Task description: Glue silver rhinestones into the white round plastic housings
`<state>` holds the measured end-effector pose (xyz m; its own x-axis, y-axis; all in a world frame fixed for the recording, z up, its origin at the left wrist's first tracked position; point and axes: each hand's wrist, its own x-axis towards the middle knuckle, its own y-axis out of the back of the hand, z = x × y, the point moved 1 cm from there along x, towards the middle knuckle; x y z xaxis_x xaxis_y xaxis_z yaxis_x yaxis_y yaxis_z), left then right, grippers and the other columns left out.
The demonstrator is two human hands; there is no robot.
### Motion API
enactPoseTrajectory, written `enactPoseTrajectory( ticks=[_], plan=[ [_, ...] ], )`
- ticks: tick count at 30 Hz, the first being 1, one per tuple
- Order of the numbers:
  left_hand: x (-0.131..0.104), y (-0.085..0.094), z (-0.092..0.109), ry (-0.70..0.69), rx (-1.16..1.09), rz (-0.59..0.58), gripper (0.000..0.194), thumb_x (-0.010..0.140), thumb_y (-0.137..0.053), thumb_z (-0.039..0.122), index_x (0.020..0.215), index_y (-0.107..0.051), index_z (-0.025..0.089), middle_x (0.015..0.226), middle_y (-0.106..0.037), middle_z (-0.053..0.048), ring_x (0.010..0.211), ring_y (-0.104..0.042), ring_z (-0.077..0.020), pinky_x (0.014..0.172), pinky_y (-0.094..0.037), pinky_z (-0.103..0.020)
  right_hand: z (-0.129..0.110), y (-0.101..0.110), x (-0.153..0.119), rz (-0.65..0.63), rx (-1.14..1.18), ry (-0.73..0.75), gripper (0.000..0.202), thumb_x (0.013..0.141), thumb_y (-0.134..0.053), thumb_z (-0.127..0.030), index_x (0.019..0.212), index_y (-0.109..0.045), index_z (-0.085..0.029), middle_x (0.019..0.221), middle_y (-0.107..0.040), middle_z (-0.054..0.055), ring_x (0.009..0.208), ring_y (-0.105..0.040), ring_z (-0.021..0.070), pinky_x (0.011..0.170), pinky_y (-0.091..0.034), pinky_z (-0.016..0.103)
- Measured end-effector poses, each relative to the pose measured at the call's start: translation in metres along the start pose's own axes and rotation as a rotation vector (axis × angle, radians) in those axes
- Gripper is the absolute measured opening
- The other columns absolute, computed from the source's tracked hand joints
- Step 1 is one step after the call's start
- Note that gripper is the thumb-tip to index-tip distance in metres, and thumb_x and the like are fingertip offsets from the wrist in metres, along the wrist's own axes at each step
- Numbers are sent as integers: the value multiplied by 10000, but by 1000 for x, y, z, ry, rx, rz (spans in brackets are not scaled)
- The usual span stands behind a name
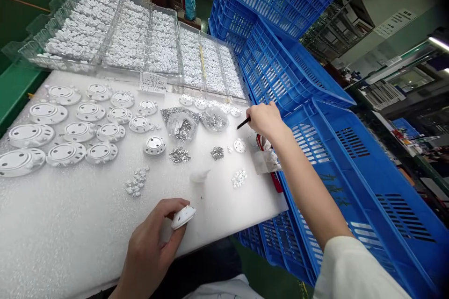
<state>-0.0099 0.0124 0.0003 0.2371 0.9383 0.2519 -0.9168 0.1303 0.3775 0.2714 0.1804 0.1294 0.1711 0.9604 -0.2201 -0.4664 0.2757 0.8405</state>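
My left hand pinches a small white disc at its edges, near the table's front edge. Farther off to the right, my right hand is closed around a thin black tool, whose tip points left over the white foam surface. Between the hands lie a white dispenser bottle, a pile of white bits, a small round white part and two heaps of silvery pieces. Behind them sit plastic bags of metal bits.
Rows of white round parts cover the left of the foam table. Clear trays of white pieces stand along the back, with a paper label. Blue crates stack at the right, beside a small clear box.
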Motion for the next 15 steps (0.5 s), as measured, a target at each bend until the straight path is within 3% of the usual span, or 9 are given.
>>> enactPoseTrajectory(
  ticks=[4, 8, 15],
  plan=[
    [-1, -4, 7, 106, -74, 83, 49, 1003, -603, 283, 1042, -632, 279, 1018, -776, 4, 922, -757, -169, 431, -481, -130, -9, -13, 18, -81, -60, 66, 408, 857, -524, -36, 1171, -776, -98, 1039, -815, 231, 1068, -764, 322, 1056, -386, 463],
    [-2, -6, 12, 142, -126, 94, 39, 1000, -601, 247, 1017, -628, 271, 1037, -772, -3, 973, -752, -179, 441, -469, -152, -11, -20, 25, -140, -101, 138, 444, 843, -567, -62, 1240, -762, -89, 1060, -812, 258, 1088, -771, 349, 1102, -372, 523],
    [-2, -4, 14, 157, -140, 93, 38, 1010, -604, 241, 1032, -634, 251, 1063, -760, -34, 983, -737, -192, 406, -430, -159, -14, -31, 29, -183, -135, 206, 430, 825, -541, -26, 1188, -767, -68, 1111, -800, 270, 1087, -762, 322, 1075, -394, 463]
  ],
)
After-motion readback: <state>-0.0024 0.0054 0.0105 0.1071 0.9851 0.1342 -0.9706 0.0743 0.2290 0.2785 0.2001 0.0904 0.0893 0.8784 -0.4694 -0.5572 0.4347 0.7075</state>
